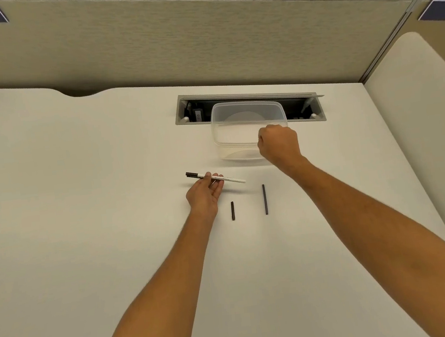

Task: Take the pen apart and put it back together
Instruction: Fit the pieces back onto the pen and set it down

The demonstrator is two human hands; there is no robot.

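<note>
A white pen barrel [228,179] with a black end pointing left lies across the fingers of my left hand [205,195], which holds it loosely, palm up, just above the desk. On the desk to its right lie two loose black parts: a short black piece [232,211] and a longer thin black rod [264,199], both pointing away from me. My right hand [278,144] is closed in a fist at the near right corner of a clear plastic container [239,127]. Whether it holds anything is hidden.
The white desk [80,198] has a recessed cable tray [247,107] behind the container. Beige partition walls [173,41] close off the back and right side. A curved cut-out sits in the desk's far left edge.
</note>
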